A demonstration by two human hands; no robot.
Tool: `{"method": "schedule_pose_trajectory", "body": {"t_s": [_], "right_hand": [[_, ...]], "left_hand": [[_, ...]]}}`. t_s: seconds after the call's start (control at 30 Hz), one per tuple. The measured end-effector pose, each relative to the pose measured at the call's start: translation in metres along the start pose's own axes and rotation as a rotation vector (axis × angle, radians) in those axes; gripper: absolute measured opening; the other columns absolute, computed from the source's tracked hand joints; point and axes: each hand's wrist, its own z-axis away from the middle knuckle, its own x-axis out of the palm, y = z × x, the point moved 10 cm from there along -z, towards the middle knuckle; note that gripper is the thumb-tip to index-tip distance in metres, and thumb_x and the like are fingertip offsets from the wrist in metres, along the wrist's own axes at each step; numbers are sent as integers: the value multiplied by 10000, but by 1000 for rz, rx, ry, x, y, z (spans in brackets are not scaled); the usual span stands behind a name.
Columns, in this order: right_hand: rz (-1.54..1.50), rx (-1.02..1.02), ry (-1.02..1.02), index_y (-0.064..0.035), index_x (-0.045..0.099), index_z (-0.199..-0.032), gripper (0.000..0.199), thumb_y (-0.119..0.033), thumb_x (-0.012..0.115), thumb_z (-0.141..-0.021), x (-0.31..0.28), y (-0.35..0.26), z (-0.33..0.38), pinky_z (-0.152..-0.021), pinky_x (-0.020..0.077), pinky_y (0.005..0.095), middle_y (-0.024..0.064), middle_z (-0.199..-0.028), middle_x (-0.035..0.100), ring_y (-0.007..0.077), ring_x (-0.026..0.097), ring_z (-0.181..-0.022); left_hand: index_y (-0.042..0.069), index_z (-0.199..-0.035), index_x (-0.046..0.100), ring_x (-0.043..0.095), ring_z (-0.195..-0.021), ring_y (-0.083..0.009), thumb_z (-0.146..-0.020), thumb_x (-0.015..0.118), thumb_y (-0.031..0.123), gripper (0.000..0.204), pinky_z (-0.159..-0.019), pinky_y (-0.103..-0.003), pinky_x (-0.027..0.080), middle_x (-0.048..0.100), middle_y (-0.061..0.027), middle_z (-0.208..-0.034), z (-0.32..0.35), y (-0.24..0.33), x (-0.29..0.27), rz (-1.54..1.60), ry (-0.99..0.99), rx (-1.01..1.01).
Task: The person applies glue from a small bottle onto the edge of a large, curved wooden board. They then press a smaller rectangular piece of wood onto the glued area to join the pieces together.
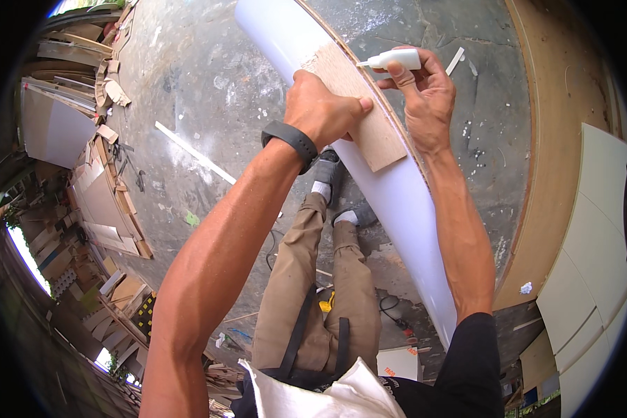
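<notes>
white bottle (405,59), tip at panel (390,209) edge | right hand (428,90) pinching bottle between thumb and fingers | block (380,143) against panel's white face | left hand (322,110) gripping block | grey floor (195,83) below

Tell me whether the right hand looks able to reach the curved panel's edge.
Likely yes: the right hand holds the white bottle with its nozzle by the panel's edge, nothing visible between.

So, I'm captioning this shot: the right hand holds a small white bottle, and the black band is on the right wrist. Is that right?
Not quite: the head view shows the black band on the wrist of the left hand. The right hand does hold a small white bottle.
</notes>
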Motion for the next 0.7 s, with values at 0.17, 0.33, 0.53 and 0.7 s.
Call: {"method": "schedule_pose_trajectory", "body": {"t_s": [0.17, 0.33, 0.53, 0.7], "right_hand": [[61, -1, -23, -24, 680, -1127, 262, -208, 779, -968, 1, -1, -1, -716, 587, 261, 58, -971, 751, 125, 718, -792], [101, -22, -32, -35, 684, -1124, 258, -219, 778, -969, 2, -1, -2, -712, 583, 258, 53, -957, 755, 115, 712, -781], [109, -20, -29, -35, 685, -1114, 252, -218, 779, -969, 2, -4, -2, -705, 592, 259, 53, -950, 752, 114, 713, -794], [97, -12, -15, -29, 685, -1107, 238, -197, 779, -968, 6, -3, -7, -697, 604, 256, 55, -954, 749, 115, 717, -833]], "left_hand": [[-218, -1282, 564, 770, -929, -416, -866, 799, 56, 550, -674, -459, 694, 694, -365, -1108, 4, 4, 2, -21, -22, -32], [-258, -1217, 529, 777, -873, -399, -831, 846, 109, 620, -625, -410, 682, 695, -379, -1063, 3, 4, 0, -23, -12, 0], [-211, -1285, 575, 773, -919, -413, -870, 800, 72, 550, -675, -458, 693, 698, -366, -1102, 6, 7, 2, -49, -11, -24], [-204, -1289, 577, 772, -928, -414, -880, 790, 68, 535, -680, -460, 693, 698, -365, -1110, 4, 6, 2, -30, -17, -16]]}}
